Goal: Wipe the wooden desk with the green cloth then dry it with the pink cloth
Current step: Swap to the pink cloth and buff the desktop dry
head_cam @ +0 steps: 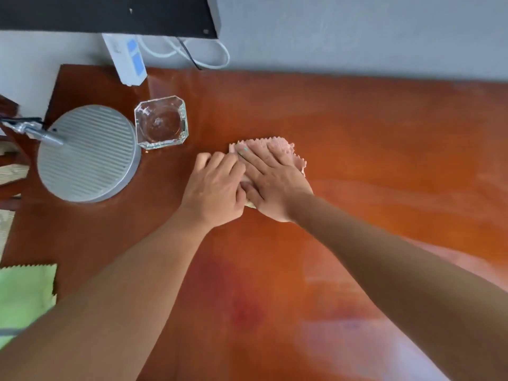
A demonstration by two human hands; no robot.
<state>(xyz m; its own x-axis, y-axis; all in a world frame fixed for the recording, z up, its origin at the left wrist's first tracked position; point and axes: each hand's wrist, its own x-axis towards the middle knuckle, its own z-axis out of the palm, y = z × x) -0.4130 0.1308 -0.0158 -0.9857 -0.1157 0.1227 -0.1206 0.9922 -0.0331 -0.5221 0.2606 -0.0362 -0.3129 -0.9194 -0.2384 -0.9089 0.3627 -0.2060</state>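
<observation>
We press the pink cloth [270,149] flat on the table [384,149] under our right hand [275,182], palm spread; our left hand [213,191], loosely curled, touches its near edge, right of the glass ashtray [161,121]

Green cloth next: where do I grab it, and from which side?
Take the green cloth by its zigzag right edge, coming from the right with the left hand. It lies flat at the desk's left edge, partly out of frame, so that edge is the only clear pinch point.
</observation>
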